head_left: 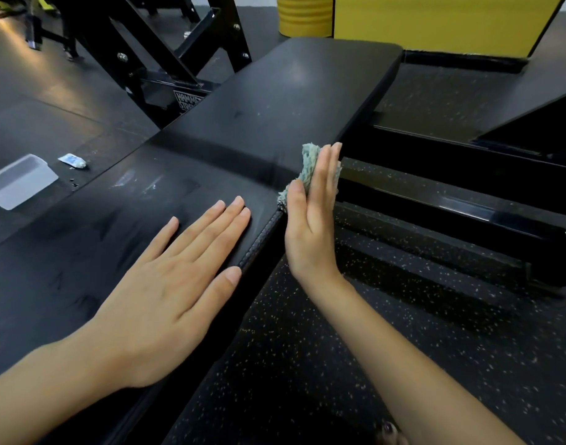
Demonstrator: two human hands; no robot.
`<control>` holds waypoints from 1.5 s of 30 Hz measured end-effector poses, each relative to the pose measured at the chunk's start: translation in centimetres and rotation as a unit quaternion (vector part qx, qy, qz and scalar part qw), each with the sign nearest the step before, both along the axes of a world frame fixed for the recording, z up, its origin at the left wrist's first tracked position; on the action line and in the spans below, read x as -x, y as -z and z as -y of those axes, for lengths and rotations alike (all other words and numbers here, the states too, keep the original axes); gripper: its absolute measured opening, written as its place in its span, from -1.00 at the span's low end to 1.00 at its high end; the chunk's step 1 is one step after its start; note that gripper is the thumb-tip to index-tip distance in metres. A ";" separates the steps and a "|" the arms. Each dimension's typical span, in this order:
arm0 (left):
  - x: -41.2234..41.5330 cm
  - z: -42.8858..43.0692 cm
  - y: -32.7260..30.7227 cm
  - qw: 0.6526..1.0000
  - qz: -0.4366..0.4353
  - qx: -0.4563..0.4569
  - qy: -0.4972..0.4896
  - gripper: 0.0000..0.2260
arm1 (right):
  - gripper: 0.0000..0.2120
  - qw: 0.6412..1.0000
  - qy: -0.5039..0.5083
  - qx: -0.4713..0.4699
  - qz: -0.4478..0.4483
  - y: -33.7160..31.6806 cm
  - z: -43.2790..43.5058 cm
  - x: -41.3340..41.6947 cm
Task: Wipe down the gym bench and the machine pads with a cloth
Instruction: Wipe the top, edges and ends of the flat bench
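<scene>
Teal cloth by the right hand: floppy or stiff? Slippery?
Likely floppy: the cloth bunches and folds against the bench edge. Probably light; the flat right hand alone pins it. Its nubby pile should drag, not slide.

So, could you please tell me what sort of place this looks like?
Most likely a gym: a black padded bench, a speckled rubber floor beside it, and a heavy black steel machine frame behind.

— What lies on the floor to my left?
— A clear plastic container [19, 181], and near it a small crumpled white-blue packet [73, 161].
— And farther from me?
— A black machine frame [166, 59], and a yellow ribbed cylinder [304, 14].
</scene>
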State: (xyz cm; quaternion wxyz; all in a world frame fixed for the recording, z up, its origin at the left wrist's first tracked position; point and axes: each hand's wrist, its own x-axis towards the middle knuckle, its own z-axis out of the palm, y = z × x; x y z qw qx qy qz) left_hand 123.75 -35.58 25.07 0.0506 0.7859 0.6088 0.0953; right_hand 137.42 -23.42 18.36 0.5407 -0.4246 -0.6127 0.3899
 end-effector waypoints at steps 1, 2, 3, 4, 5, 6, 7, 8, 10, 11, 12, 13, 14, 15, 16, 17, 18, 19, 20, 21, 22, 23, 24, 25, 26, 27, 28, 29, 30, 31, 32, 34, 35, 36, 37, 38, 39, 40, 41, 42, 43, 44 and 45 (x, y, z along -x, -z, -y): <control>0.0 -0.1 0.0 1.000 0.000 -0.002 0.000 -0.48 | -0.40 1.000 -0.003 -0.001 0.001 0.1 0.3 0.1; 0.1 -0.1 0.1 1.000 0.001 -0.003 0.000 -0.48 | -0.39 1.000 -0.007 -0.004 0.002 0.1 0.8 0.1; 0.1 -0.2 0.1 1.000 0.001 -0.004 0.000 -0.48 | -0.39 1.000 -0.011 -0.009 0.001 0.3 1.4 0.2; 0.0 -0.3 0.1 1.000 0.001 -0.004 0.000 -0.49 | -0.38 1.000 -0.019 -0.014 -0.001 0.5 2.1 0.2; 0.0 -0.3 0.1 1.000 0.000 -0.005 0.000 -0.49 | -0.38 0.999 -0.027 -0.017 -0.002 0.6 2.8 0.3; 0.0 -0.4 0.1 1.000 -0.002 -0.005 0.000 -0.49 | -0.38 0.999 -0.036 -0.021 -0.003 0.7 3.7 0.4; 0.0 -0.4 0.0 1.000 -0.004 -0.004 -0.002 -0.49 | -0.39 0.999 -0.044 -0.026 -0.003 0.9 4.5 0.5; 0.0 -0.5 0.0 1.000 -0.003 -0.002 -0.005 -0.48 | -0.39 0.998 -0.050 -0.033 -0.001 1.0 5.4 0.6; -0.1 -0.5 -0.1 1.000 0.006 0.006 -0.011 -0.48 | -0.39 0.997 -0.057 -0.043 0.001 1.1 6.2 0.7; -0.2 -0.5 -0.2 1.000 0.009 0.011 -0.015 -0.48 | -0.39 0.997 -0.058 -0.043 0.003 1.1 6.2 0.7; -0.2 -0.6 -0.2 1.000 0.010 0.015 -0.016 -0.48 | -0.39 0.998 -0.056 -0.043 0.006 1.1 5.9 0.6; -0.2 -0.7 -0.3 1.000 0.010 0.019 -0.019 -0.47 | -0.39 0.998 -0.054 -0.044 0.008 1.1 5.5 0.5; -0.3 -0.9 -0.3 0.999 0.010 0.023 -0.022 -0.47 | -0.39 0.998 -0.053 -0.046 0.009 1.1 5.1 0.4; -0.3 -1.1 -0.4 0.999 0.009 0.027 -0.026 -0.47 | -0.40 0.997 -0.053 -0.048 0.009 1.1 4.5 0.2; -0.3 -1.4 -0.4 0.999 0.007 0.031 -0.030 -0.47 | -0.40 0.997 -0.055 -0.050 0.009 1.2 4.0 0.0; -0.3 -1.6 -0.4 0.999 0.005 0.034 -0.033 -0.46 | -0.41 0.997 -0.056 -0.052 0.010 1.2 3.6 -0.1; -0.3 -1.8 -0.5 0.999 0.003 0.037 -0.036 -0.46 | -0.41 0.997 -0.056 -0.056 0.012 1.3 3.2 -0.2; -0.2 -2.0 -0.5 0.999 0.001 0.039 -0.037 -0.46 | -0.41 0.997 -0.055 -0.061 0.014 1.3 2.8 -0.3; -0.2 -2.3 -0.5 0.998 -0.002 0.041 -0.037 -0.45 | -0.42 0.996 -0.053 -0.066 0.016 1.4 2.4 -0.4; -0.2 -2.5 -0.5 0.998 -0.004 0.043 -0.037 -0.45 | -0.42 0.996 -0.052 -0.069 0.019 1.4 1.8 -0.6; -0.2 -2.7 -0.5 0.998 -0.005 0.045 -0.037 -0.45 | -0.42 0.996 -0.051 -0.069 0.022 1.5 1.2 -0.7; -0.2 -2.9 -0.5 0.998 -0.006 0.047 -0.037 -0.45 | -0.42 0.996 -0.048 -0.064 0.024 1.5 0.6 -0.8; -0.2 -3.1 -0.6 0.998 -0.006 0.050 -0.036 -0.44 | -0.41 0.997 -0.043 -0.057 0.025 1.4 -0.2 -0.9; -0.2 -3.3 -0.6 0.998 -0.005 0.053 -0.034 -0.44 | -0.40 0.998 -0.036 -0.052 0.022 1.2 -1.0 -1.1; -0.1 -3.5 -0.7 0.998 -0.005 0.056 -0.031 -0.43 | -0.40 0.998 -0.029 -0.049 0.017 1.1 -1.7 -1.2; -0.1 -3.7 -0.8 0.998 -0.006 0.059 -0.029 -0.43 | -0.40 0.999 -0.023 -0.046 0.011 0.9 -2.5 -1.4; -0.2 -3.9 -0.9 0.998 -0.007 0.061 -0.027 -0.42 | -0.41 0.999 -0.020 -0.041 0.008 0.7 -3.1 -1.5; -0.2 -4.2 -1.0 0.998 -0.008 0.064 -0.027 -0.42 | -0.41 0.999 -0.020 -0.033 0.008 0.5 -3.7 -1.7; -0.3 -4.5 -1.0 0.997 -0.011 0.066 -0.026 -0.41 | -0.41 0.999 -0.020 -0.027 0.008 0.4 -4.2 -1.9; -0.3 -4.9 -1.0 0.997 -0.012 0.068 -0.027 -0.40 | -0.41 0.999 -0.020 -0.023 0.010 0.4 -4.5 -2.0; -0.4 -5.3 -1.0 0.997 -0.013 0.069 -0.027 -0.39 | -0.41 0.999 -0.019 -0.023 0.011 0.3 -4.7 -2.1; -0.5 -6.0 -1.0 0.997 -0.014 0.069 -0.026 -0.38 | -0.41 0.999 -0.021 -0.024 0.014 0.3 -4.6 -2.1; -0.5 -6.3 -1.0 0.997 -0.014 0.068 -0.025 -0.38 | -0.41 0.999 -0.023 -0.024 0.016 0.2 -4.5 -2.1; -0.5 -6.7 -1.0 0.997 -0.015 0.069 -0.025 -0.37 | -0.41 0.999 -0.023 -0.025 0.019 0.2 -4.2 -2.1; -0.6 -7.0 -1.0 0.997 -0.015 0.070 -0.024 -0.36 | -0.41 0.999 -0.023 -0.028 0.022 0.3 -3.9 -2.1; -0.6 -7.4 -1.0 0.997 -0.015 0.069 -0.024 -0.36 | -0.42 0.999 -0.026 -0.035 0.022 0.4 -3.4 -2.1; -0.6 -7.7 -1.0 0.997 -0.014 0.069 -0.024 -0.35 | -0.42 0.998 -0.032 -0.043 0.021 0.6 -2.8 -2.0; -0.6 -8.1 -1.0 0.997 -0.014 0.067 -0.022 -0.35 | -0.42 0.998 -0.043 -0.050 0.023 0.8 -2.1 -2.0; -0.6 -8.4 -1.0 0.998 -0.014 0.065 -0.020 -0.35 | -0.41 0.996 -0.056 -0.057 0.029 1.1 -1.4 -2.0; -0.7 -8.8 -0.9 0.998 -0.015 0.063 -0.018 -0.35 | -0.41 0.995 -0.068 -0.066 0.039 1.3 -0.7 -2.0; -0.7 -9.2 -0.9 0.998 -0.016 0.060 -0.016 -0.36 | -0.41 0.993 -0.076 -0.079 0.046 1.6 -0.2 -2.0; -0.7 -9.5 -0.9 0.998 -0.016 0.057 -0.014 -0.36 | -0.41 0.991 -0.081 -0.091 0.048 1.8 0.2 -1.9; -0.8 -9.9 -0.9 0.998 -0.016 0.054 -0.012 -0.37 | -0.41 0.991 -0.082 -0.096 0.046 1.9 0.3 -1.9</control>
